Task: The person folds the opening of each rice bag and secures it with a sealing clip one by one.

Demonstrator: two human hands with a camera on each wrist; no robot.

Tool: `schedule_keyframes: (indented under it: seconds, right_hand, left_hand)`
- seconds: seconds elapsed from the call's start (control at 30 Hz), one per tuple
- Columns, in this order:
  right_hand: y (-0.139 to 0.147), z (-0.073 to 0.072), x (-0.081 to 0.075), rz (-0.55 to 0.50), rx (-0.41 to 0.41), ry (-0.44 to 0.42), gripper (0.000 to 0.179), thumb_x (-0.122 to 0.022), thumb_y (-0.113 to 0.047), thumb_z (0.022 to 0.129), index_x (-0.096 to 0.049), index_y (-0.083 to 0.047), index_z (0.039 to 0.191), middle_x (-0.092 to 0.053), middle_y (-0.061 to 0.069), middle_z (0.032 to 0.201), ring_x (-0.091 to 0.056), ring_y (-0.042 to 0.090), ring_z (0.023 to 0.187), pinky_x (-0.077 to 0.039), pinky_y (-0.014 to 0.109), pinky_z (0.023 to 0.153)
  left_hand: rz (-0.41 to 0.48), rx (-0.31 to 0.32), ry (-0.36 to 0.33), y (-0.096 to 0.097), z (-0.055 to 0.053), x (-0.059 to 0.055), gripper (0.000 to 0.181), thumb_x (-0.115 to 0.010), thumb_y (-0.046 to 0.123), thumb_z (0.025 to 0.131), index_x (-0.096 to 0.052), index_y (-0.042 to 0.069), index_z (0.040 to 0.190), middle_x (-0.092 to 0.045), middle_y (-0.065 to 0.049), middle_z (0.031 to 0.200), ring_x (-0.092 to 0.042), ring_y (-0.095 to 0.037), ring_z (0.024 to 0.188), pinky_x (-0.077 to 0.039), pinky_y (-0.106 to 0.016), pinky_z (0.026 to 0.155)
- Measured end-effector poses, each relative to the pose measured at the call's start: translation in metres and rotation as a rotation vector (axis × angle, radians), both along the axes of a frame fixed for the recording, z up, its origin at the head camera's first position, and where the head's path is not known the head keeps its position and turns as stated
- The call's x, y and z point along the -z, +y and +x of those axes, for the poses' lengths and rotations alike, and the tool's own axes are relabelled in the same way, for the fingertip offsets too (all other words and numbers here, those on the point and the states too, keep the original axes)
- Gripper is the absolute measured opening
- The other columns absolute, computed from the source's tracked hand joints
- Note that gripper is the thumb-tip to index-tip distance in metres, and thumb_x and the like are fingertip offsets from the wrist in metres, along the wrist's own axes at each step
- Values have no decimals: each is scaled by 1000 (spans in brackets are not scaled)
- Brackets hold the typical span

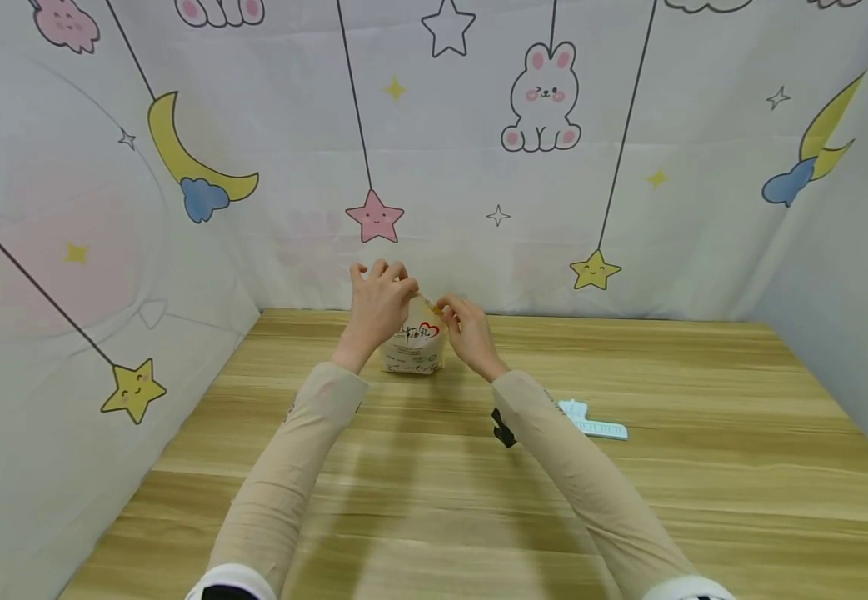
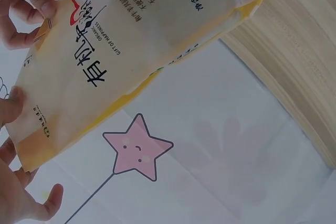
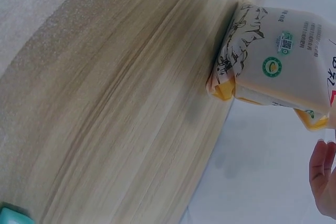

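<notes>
A cream food bag (image 1: 413,337) with dark lettering, a red heart outline and yellow sides stands upright at the back of the table. My left hand (image 1: 381,302) pinches the bag's top edge at its left corner. At the opposite top corner, my right hand (image 1: 470,332) pinches the edge between thumb and fingers. Up close in the left wrist view, the bag (image 2: 131,40) spans between the left hand (image 2: 21,195) and the right hand (image 2: 26,3). The right wrist view has the bag's lower part (image 3: 273,51), with the right hand (image 3: 325,179) partly cut off at the edge.
A light blue sealing clip (image 1: 599,427) lies on the wooden table (image 1: 704,483) beside my right forearm, partly covered by the sleeve. A small black piece (image 1: 504,427) shows by that sleeve. White cloth walls (image 1: 449,150) with printed stars, moons and rabbits surround the table.
</notes>
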State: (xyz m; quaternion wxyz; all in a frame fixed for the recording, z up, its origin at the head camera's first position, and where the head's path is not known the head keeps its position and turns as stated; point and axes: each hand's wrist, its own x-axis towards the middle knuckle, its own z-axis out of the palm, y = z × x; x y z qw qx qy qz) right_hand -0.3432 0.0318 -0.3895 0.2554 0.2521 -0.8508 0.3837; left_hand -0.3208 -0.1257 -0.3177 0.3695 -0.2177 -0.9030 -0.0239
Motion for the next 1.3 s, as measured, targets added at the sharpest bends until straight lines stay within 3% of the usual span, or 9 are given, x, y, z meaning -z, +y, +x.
schedule_keyframes:
  seconds: [0.97, 1.3]
  right_hand:
    - [-1, 0, 2, -55, 3, 5, 11, -53, -4, 87, -61, -9, 92, -63, 9, 84, -58, 22, 79, -50, 33, 71]
    - [0, 0, 1, -65, -2, 12, 11, -56, -1, 84, -62, -9, 90, -65, 8, 83, -58, 22, 80, -44, 40, 81]
  left_hand:
    - [27, 24, -101, -4, -1, -5, 15, -56, 19, 86, -71, 16, 86, -61, -1, 86, -55, -22, 83, -34, -48, 81]
    - [56, 62, -92, -4, -2, -4, 12, -58, 14, 85, -70, 15, 84, -61, -3, 85, -55, -23, 82, -34, -47, 78]
